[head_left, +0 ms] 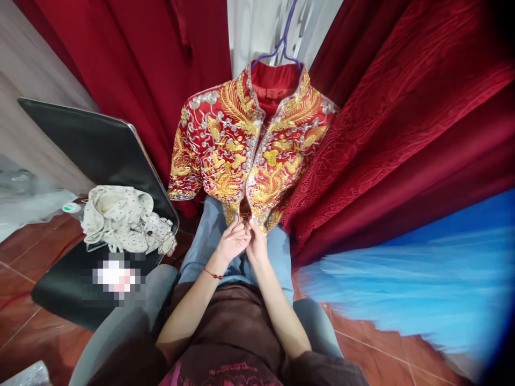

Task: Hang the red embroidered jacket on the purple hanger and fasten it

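A red jacket (241, 145) thick with gold and silver embroidery hangs on a purple hanger (281, 45) in front of me. Both hands meet at its bottom front hem. My left hand (232, 239), with a red string on the wrist, has its fingers curled and pinching the left hem corner. My right hand (256, 239) pinches the right hem corner beside it. The two front panels are drawn together where the fingers touch.
A black chair (92, 155) on the left holds a crumpled cream spotted cloth (124, 220). Red garments (402, 134) hang at the right and red curtains (140, 69) behind. Blue tulle (422, 284) spreads over the tiled floor at the right.
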`<state>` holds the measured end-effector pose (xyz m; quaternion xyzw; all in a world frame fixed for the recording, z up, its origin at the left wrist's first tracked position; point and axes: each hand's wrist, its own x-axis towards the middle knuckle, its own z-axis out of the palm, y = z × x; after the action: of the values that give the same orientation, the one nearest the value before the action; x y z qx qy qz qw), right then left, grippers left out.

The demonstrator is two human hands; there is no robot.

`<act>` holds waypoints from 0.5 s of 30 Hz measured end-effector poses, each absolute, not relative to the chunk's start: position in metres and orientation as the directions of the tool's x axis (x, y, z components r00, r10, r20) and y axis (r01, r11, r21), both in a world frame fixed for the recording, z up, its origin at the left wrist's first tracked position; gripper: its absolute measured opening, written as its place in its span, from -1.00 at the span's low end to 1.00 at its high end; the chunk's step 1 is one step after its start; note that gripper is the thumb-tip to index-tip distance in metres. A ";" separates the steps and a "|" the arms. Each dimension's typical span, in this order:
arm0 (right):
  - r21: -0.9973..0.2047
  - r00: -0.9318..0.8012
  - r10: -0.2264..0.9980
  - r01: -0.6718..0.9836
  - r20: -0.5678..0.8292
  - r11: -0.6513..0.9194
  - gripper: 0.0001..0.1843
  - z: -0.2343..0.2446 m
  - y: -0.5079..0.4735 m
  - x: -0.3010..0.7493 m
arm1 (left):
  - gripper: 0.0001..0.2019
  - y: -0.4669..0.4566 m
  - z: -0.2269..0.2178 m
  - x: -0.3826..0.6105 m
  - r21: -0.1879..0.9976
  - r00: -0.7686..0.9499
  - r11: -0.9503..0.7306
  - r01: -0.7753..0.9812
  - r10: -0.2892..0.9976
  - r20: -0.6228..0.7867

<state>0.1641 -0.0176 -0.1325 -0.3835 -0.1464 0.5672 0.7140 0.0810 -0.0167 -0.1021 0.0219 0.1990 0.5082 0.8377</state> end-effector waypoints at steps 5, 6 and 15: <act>-0.799 0.434 0.885 -0.586 -0.165 0.138 -0.48 -0.111 -0.029 0.150 | -0.60 -0.015 -0.095 0.084 0.217 0.468 0.551 -0.805 0.817 -0.339; -0.804 0.442 0.882 -0.577 -0.163 0.141 -0.46 -0.110 -0.030 0.149 | -0.59 -0.015 -0.094 0.085 0.206 0.476 0.561 -0.802 0.808 -0.347; -0.812 0.478 0.858 -0.568 -0.190 0.136 -0.49 -0.114 -0.031 0.148 | -0.62 -0.015 -0.103 0.084 0.206 0.547 0.600 -0.773 0.795 -0.262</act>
<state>0.1480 -0.0310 -0.1135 -0.4441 -0.1632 0.4842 0.7360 0.0845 -0.0146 -0.1027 0.0329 0.1658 0.4461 0.8789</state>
